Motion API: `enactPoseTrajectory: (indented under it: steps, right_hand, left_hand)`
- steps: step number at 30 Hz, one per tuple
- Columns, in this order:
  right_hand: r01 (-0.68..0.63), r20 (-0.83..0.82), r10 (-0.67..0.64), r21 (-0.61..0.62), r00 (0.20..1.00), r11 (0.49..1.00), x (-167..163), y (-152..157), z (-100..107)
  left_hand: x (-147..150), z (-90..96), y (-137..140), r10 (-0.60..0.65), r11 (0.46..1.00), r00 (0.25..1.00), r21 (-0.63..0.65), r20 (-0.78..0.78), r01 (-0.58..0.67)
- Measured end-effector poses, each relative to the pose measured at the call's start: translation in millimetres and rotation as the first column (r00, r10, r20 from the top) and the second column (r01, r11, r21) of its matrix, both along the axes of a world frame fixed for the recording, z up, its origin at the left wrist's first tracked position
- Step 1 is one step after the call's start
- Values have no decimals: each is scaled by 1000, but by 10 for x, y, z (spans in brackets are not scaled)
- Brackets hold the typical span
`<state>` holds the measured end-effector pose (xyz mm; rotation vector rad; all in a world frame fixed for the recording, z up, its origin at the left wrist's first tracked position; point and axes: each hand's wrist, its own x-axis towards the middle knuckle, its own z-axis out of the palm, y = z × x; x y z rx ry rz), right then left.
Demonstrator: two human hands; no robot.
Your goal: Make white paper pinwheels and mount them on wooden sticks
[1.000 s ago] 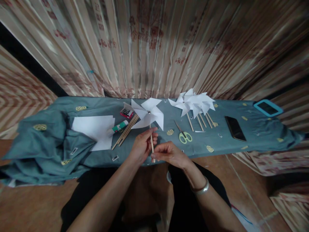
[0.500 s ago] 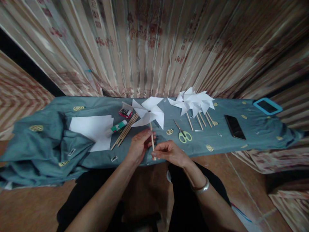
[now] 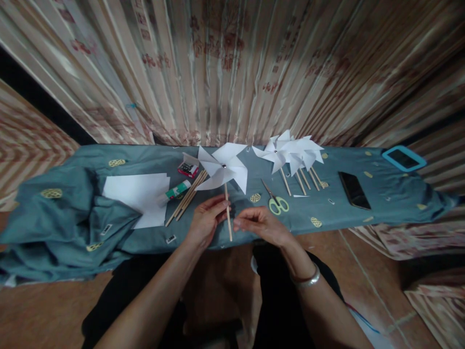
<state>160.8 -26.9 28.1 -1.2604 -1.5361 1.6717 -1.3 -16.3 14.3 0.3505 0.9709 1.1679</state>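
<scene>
My left hand (image 3: 208, 219) is closed round the wooden stick of a white paper pinwheel (image 3: 233, 167), thumb in front of it. The pinwheel faces up, a small pin head at its centre, and the stick's bare lower end points toward me. Just right of that stick is my right hand (image 3: 259, 224), apart from it, fingers loosely bent and holding nothing visible. Scissors (image 3: 278, 204) with pale green handles lie beyond my right hand. Several loose wooden sticks (image 3: 187, 201) and a green-and-white glue stick (image 3: 178, 189) lie left of the pinwheel.
Several finished-looking pinwheels (image 3: 290, 152) lie overlapping at the back right. A black phone (image 3: 354, 190) and a blue-framed device (image 3: 404, 158) are farther right. White paper sheets (image 3: 138, 194) and a small red box of pins (image 3: 188, 168) sit left. Bunched grey-green cloth (image 3: 65, 213) covers the left end.
My right hand has let go of the stick's lower end and moved slightly right and up. The left hand still holds the pinwheel, which has turned a little.
</scene>
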Motion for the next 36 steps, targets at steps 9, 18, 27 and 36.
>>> enactPoseTrajectory:
  steps: [9,18,27,36]
  right_hand:
    - [551,-45,-553,189,832,813,342,340,-125]
    - [627,-149,-618,25,772,778,259,475,-122]
    - [591,-178,-589,-49,788,805,229,456,-72]
    - [570,-213,-583,-124,784,812,163,407,-33]
  left_hand:
    - [20,-22,-48,-50,999,999,-7,-19,50]
    - [57,-30,-79,-86,996,996,-33,-21,86]
    - [68,-38,-65,-85,996,996,-31,-30,84]
    - [81,-62,-69,-76,996,997,-47,-27,75]
